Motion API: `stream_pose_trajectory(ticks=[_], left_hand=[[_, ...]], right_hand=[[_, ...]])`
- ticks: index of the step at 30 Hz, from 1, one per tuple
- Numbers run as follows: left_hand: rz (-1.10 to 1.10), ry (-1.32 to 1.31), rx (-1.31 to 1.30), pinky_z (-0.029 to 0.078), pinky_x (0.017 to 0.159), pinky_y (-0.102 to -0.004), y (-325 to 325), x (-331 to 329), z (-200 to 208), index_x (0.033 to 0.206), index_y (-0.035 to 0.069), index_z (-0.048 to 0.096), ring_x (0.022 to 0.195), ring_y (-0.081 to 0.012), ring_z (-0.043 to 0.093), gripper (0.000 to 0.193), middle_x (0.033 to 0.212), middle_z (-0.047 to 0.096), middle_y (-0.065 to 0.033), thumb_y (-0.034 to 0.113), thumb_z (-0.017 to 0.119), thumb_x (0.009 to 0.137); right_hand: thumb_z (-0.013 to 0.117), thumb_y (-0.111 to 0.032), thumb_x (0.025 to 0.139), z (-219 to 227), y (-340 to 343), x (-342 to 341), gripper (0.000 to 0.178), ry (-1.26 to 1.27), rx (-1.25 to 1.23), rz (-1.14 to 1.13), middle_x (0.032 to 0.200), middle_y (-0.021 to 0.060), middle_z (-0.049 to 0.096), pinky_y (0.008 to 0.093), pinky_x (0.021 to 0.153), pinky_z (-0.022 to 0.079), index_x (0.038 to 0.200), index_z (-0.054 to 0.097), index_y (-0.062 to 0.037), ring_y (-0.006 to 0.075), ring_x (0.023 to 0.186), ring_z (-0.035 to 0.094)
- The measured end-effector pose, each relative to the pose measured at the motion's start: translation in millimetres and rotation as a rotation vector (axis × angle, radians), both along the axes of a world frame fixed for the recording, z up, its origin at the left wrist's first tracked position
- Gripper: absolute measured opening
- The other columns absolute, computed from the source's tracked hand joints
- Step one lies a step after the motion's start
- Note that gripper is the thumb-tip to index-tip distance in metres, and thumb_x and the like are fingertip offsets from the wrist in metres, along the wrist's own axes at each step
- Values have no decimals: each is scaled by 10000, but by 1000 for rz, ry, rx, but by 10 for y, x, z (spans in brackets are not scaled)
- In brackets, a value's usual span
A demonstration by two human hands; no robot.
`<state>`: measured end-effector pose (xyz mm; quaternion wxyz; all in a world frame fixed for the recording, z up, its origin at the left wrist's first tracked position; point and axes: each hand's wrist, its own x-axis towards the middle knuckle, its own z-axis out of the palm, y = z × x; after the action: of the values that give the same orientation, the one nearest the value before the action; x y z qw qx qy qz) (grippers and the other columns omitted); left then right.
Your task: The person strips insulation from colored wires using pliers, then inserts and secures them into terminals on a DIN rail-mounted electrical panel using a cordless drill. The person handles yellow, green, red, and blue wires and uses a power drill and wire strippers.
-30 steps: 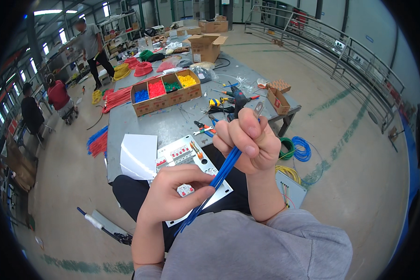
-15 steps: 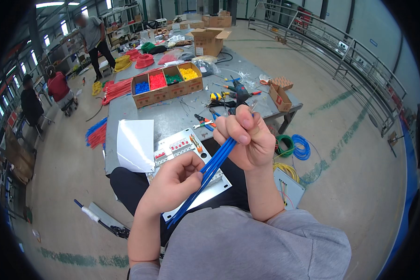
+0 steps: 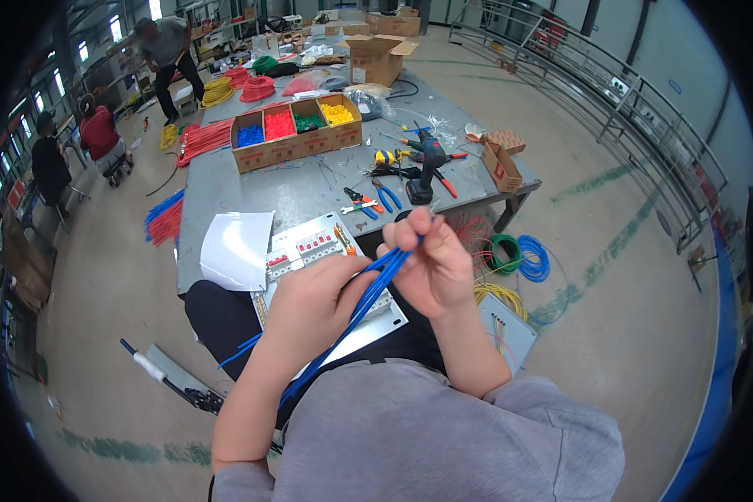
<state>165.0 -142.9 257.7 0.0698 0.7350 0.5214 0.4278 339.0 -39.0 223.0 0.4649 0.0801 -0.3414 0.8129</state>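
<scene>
A bundle of blue wires (image 3: 361, 311) slants across my lap between my two hands. My right hand (image 3: 433, 266) pinches its upper end with curled fingers. Closed on the bundle lower down is my left hand (image 3: 316, 294), thumb along the wires. A few blue wires (image 3: 241, 351) stick out to the left behind my left forearm. Below my hands a white metal mounting plate (image 3: 375, 336) rests on my lap against the table. Small circuit breakers (image 3: 316, 243) with red switches sit on it, partly hidden by my hands. A white sheet (image 3: 237, 249) lies beside the plate.
On the grey table (image 3: 217, 188) stand a divided cardboard box (image 3: 297, 149) of coloured small parts, a cordless drill (image 3: 427, 167) and pliers (image 3: 386, 196). Wire coils (image 3: 534, 259) lie on the floor at right. Several people (image 3: 176, 63) are at the far left.
Some blue wires now stick out left of my left forearm, apart from the bundle. My right hand has lowered slightly, and the view has shifted a little.
</scene>
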Motion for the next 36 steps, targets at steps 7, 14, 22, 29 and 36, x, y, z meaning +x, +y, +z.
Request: stream_pose_trajectory(ticks=[7, 14, 22, 29, 36], left_hand=[[-55, -19, -59, 564, 686, -412, 53, 25, -43, 1058, 32, 740, 790, -334, 731, 148, 884, 728, -139, 165, 739, 992], [-62, -49, -28, 543, 668, -381, 27, 2, -73, 998, 3, 759, 740, -304, 702, 105, 815, 697, -132, 24, 784, 899], [-163, 304, 189, 551, 750, -388, 221, -429, -116, 919, 97, 763, 842, -248, 686, 182, 849, 677, -31, 55, 804, 746], [-29, 130, 223, 528, 860, -405, 211, -306, -191, 967, 54, 702, 995, -303, 653, 192, 1027, 678, -74, 113, 841, 848], [-70, -296, -373, 537, 753, -336, -390, 1, -86, 962, -22, 706, 800, -228, 688, 124, 862, 703, -106, 56, 790, 914]], right_hand=[[563, -264, 1129, -319, 107, 136, 285, 36, -34, 91, 1182, 147, 710, 317, 803, 475, 1285, 629, -34, 141, 831, 566], [581, -300, 1122, -263, -146, 83, 203, -19, -70, 75, 967, -4, 613, 321, 822, 412, 1139, 661, -114, 125, 847, 487], [626, -290, 1095, -371, -533, 66, 156, -96, -202, 161, 909, -23, 649, 324, 809, 368, 1107, 661, -139, 111, 744, 512], [555, -312, 1138, -422, -419, 43, 238, -34, -241, 143, 978, 22, 612, 343, 943, 458, 1173, 602, -81, 103, 770, 518], [539, -324, 1142, -230, -334, 19, 230, -55, -147, 35, 952, -22, 645, 307, 793, 376, 1185, 661, -133, 96, 748, 485]])
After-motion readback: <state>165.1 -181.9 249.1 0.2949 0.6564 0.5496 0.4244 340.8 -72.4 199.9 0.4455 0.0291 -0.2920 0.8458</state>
